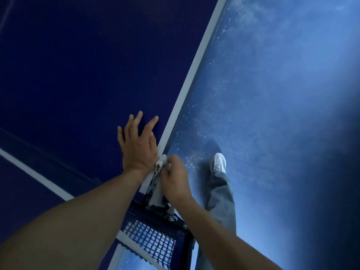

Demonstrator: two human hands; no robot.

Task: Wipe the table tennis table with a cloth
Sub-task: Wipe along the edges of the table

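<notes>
Right hand (175,179) is bunching the grey cloth (158,184) and rubbing it along the table (78,75) side edge, right by the net (153,240) post. Left hand (138,143) is lying spread flat on the tabletop, bracing. I'd be keeping pressure on that white edge line (194,73). No containers anywhere.

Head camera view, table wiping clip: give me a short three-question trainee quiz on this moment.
1. True or false: the left hand lies flat and open on the dark blue table tennis table top.
2. Which hand grips the crumpled grey-white cloth? A) left B) right C) both
3. Fill in: the cloth is pressed at the table's white ____ line, near the dark blue mesh net.

Key: 1 true; 2 B, the right hand; 3 edge.
</notes>
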